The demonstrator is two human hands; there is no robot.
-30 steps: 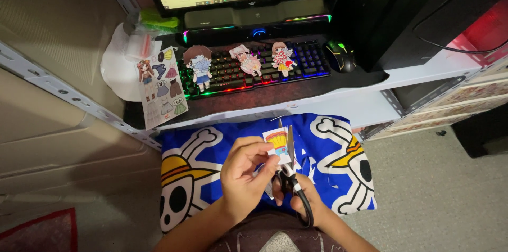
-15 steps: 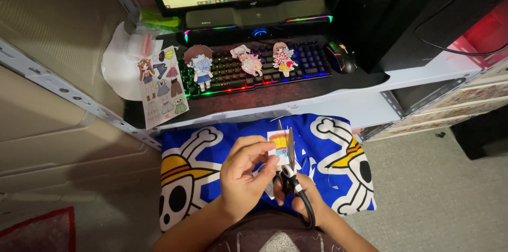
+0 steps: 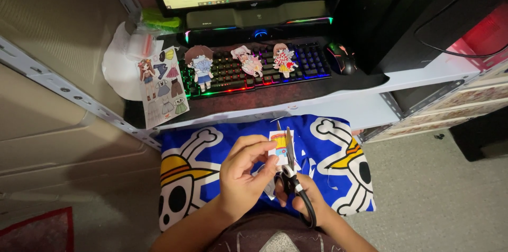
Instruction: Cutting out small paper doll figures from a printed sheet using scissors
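Mid-cut: left hand (image 3: 244, 178) pinches the paper cutout (image 3: 279, 145), right hand (image 3: 302, 199) grips scissors (image 3: 290, 170); next needs careful turning along the outline.

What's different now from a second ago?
Very little. The left hand still pinches the small paper cutout, and the right hand still holds the scissors with the blades against it; the paper seems turned slightly, by no more than a trace. The paper dolls on the keyboard and the sticker sheet have not moved.
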